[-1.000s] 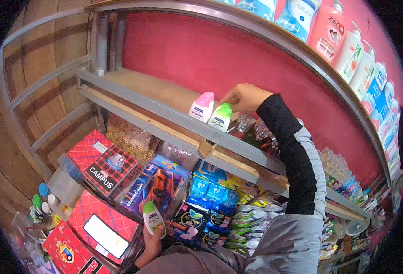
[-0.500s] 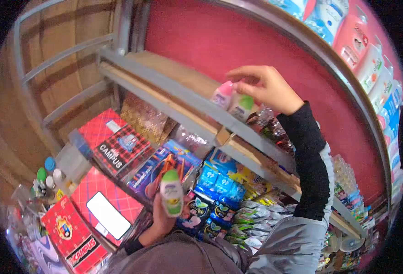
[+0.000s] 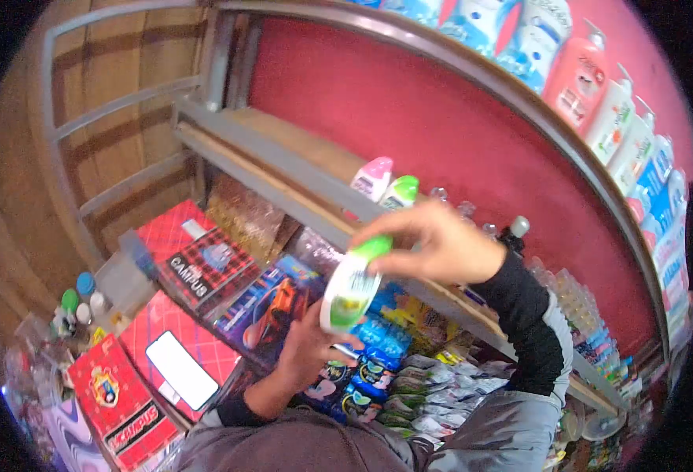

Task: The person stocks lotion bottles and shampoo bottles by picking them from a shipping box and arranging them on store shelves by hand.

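A white bottle with a green cap (image 3: 348, 295) is held tilted between both hands in front of the shelf. The fingers of my right hand (image 3: 433, 244) close on its green cap from above. My left hand (image 3: 307, 346) grips the bottle's lower end. Behind them on the wooden shelf (image 3: 283, 145) stand a pink-capped bottle (image 3: 372, 179) and another green-capped bottle (image 3: 400, 192), side by side and touched by neither hand.
Red boxes (image 3: 122, 393) lie at the lower left, one with a bright phone (image 3: 181, 370) on it. Blue packets (image 3: 382, 334) and silvery sachets (image 3: 433, 393) lie below the shelf. Pump bottles (image 3: 578, 82) line the upper right shelf. A metal rail (image 3: 283, 157) edges the middle shelf.
My right hand has come down from the shelf bottles onto the held bottle's cap. My left hand has lifted that bottle up and right, and it now tilts.
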`<action>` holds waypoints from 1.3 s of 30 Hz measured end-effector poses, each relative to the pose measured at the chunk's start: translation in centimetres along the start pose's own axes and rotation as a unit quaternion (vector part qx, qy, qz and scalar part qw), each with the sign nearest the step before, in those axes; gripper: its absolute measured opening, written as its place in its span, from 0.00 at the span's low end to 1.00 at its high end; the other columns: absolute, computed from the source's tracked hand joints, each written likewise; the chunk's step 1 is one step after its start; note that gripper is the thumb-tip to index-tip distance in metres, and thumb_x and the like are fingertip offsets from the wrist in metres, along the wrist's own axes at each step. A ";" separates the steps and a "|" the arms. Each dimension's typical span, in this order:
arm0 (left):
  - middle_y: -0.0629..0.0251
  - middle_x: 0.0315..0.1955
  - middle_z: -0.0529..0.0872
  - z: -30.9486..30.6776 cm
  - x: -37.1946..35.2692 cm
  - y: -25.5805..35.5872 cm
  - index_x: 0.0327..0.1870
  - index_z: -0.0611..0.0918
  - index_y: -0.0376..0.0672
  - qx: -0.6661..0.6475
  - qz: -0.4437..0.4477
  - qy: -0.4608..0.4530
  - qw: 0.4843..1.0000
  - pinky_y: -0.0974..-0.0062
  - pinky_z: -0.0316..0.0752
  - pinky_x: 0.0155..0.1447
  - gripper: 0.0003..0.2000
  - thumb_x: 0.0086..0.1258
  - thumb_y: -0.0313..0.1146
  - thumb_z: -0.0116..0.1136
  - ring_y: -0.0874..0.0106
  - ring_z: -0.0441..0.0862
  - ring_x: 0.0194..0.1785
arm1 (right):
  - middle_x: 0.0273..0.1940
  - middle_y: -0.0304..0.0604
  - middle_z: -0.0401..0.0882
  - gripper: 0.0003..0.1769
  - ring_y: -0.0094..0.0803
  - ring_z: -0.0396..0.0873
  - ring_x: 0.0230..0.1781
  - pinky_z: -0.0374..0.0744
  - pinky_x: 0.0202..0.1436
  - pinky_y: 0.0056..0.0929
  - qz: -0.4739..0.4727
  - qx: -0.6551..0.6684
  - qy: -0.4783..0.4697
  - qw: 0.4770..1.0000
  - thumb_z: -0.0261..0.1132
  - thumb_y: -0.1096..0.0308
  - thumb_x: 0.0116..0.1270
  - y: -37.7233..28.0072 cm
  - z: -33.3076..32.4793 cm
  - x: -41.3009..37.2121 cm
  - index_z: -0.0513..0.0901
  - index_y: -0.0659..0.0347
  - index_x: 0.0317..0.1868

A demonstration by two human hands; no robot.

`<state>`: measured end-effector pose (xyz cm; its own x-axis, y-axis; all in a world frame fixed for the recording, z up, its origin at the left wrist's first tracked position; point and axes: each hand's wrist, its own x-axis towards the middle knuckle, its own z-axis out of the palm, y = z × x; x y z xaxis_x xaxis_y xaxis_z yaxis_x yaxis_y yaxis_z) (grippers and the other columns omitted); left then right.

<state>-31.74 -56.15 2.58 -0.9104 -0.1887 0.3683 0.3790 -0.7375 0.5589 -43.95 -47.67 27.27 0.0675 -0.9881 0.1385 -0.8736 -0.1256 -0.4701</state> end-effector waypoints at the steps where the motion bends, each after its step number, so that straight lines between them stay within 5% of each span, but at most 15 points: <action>1: 0.45 0.60 0.68 -0.1 -0.3 0.2 0.70 0.54 0.45 0.002 -0.029 0.035 0.999 0.65 0.81 0.44 0.37 0.68 0.62 0.41 0.56 0.77 0.50 | 0.41 0.44 0.83 0.16 0.25 0.80 0.40 0.78 0.44 0.27 -0.007 -0.021 0.082 0.996 0.68 0.71 0.59 -0.2 -2.0 -0.4 0.81 0.63 0.48; 2: 0.48 0.59 0.70 -1.0 -1.2 -0.8 0.70 0.55 0.45 -0.025 0.015 0.029 0.999 0.60 0.77 0.51 0.35 0.68 0.56 0.47 0.59 0.77 0.51 | 0.41 0.42 0.83 0.16 0.22 0.79 0.39 0.78 0.42 0.23 0.120 0.047 0.137 0.982 0.67 0.72 0.59 -1.6 -4.2 -1.0 0.80 0.64 0.49; 5: 0.51 0.57 0.73 -4.3 -4.1 -3.1 0.67 0.61 0.46 0.070 -0.019 0.062 0.995 0.53 0.74 0.55 0.30 0.70 0.56 0.45 0.59 0.76 0.54 | 0.38 0.42 0.84 0.14 0.21 0.80 0.34 0.79 0.37 0.23 -0.009 -0.169 0.296 0.940 0.66 0.75 0.57 0.5 -9.4 -1.8 0.82 0.63 0.46; 10: 0.52 0.54 0.75 -5.7 -7.8 -4.4 0.65 0.63 0.43 0.045 -0.103 0.105 0.988 0.57 0.73 0.56 0.29 0.69 0.51 0.49 0.61 0.76 0.55 | 0.36 0.54 0.82 0.14 0.46 0.82 0.37 0.79 0.42 0.38 0.117 -0.393 0.293 0.864 0.68 0.69 0.53 7.6 -11.7 -0.6 0.83 0.60 0.42; 21: 0.50 0.57 0.74 -7.2 -9.7 -4.4 0.65 0.64 0.41 0.021 -0.123 0.091 0.988 0.57 0.72 0.59 0.26 0.71 0.45 0.50 0.61 0.75 0.57 | 0.37 0.53 0.84 0.15 0.41 0.83 0.37 0.79 0.43 0.35 0.230 -0.209 0.139 0.940 0.66 0.66 0.53 16.1 -9.6 2.9 0.85 0.61 0.42; 33: 0.51 0.56 0.74 -8.8 -9.5 -5.2 0.66 0.64 0.40 0.009 -0.134 0.088 0.987 0.57 0.72 0.59 0.26 0.72 0.44 0.48 0.62 0.75 0.57 | 0.30 0.47 0.85 0.11 0.28 0.84 0.25 0.81 0.31 0.29 0.231 -0.201 0.088 0.948 0.61 0.72 0.60 17.6 -8.9 2.6 0.85 0.61 0.43; 39: 0.50 0.56 0.74 -8.6 -9.5 -4.8 0.66 0.63 0.40 0.009 -0.122 0.077 0.990 0.57 0.72 0.60 0.26 0.72 0.44 0.48 0.63 0.75 0.56 | 0.29 0.46 0.85 0.11 0.28 0.84 0.25 0.82 0.30 0.29 0.288 -0.171 0.071 0.940 0.59 0.72 0.61 16.6 -8.9 2.8 0.85 0.61 0.43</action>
<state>-26.39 -56.39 -10.00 -0.9890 -0.1046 0.1043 0.1471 -0.7615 0.6312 -62.58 -51.77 27.58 -0.5076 -0.8584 0.0739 -0.8511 0.4862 -0.1984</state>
